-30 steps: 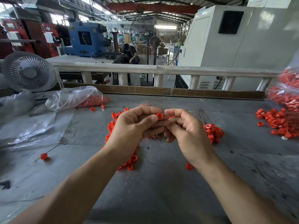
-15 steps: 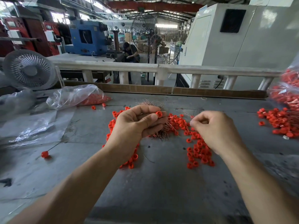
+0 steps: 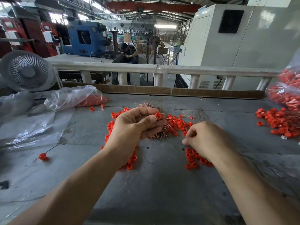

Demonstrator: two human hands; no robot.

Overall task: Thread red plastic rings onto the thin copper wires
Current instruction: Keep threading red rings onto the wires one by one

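Head view, looking forward and down on a grey desk (image 3: 154,184). Left hand (image 3: 134,127): raised just above the desk, grip narrow, thumb and forefinger pinching one red ring (image 3: 157,115); the lower fingers curl round a bundle of thin copper wires (image 3: 159,133), whose ends fan out above and below the fist. Right hand (image 3: 206,140): low over the desk, just beside the left, fingers curled with thumb and forefinger tips drawn close together; whether they pinch a wire or a ring cannot be told. Loose red rings (image 3: 178,123) lie scattered on the desk between and under both hands, with a further cluster (image 3: 194,160) beneath the right wrist. More loose wires (image 3: 198,113) lie on the desk beyond the right hand. A finished piece, one ring on a wire (image 3: 42,156), lies apart at the left. At the right edge, a heap of rings (image 3: 279,122) spreads below a clear bag of rings (image 3: 287,93). At the left, a second plastic bag (image 3: 73,97) holds red parts, beside a small white fan (image 3: 26,71). Behind the desk runs a white rail (image 3: 162,69); machines stand beyond it.
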